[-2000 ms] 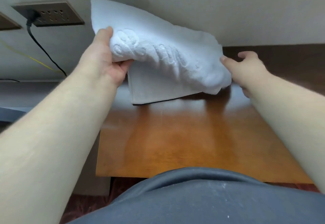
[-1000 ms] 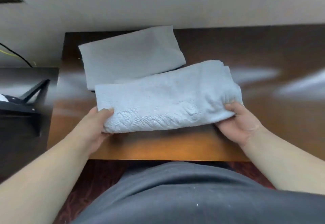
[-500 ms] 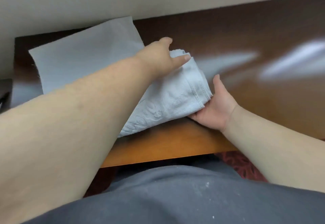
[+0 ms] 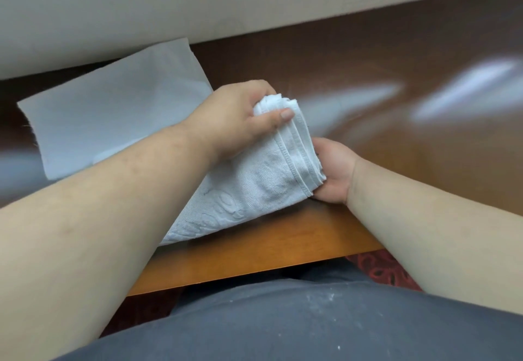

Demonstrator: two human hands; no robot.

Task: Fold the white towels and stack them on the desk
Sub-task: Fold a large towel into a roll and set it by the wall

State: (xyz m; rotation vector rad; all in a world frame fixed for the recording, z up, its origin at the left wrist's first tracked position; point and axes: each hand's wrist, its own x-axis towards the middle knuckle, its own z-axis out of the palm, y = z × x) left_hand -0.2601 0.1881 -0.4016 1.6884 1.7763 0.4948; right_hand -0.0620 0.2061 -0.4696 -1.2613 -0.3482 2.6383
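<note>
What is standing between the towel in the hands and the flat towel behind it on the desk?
Nothing visible. The folded towel, held by the left hand and right hand, lies right beside the flat towel on the desk.

The desk (image 4: 268, 250) is made of wood, orange-brown at its near edge and darker brown toward the wall, and its shiny top shows pale blurred reflections on the right side. A flat white towel (image 4: 107, 111) lies on it at the back left, close to the wall. A second folded white towel (image 4: 249, 188) rests nearer the front edge, partly over the first one.
</note>
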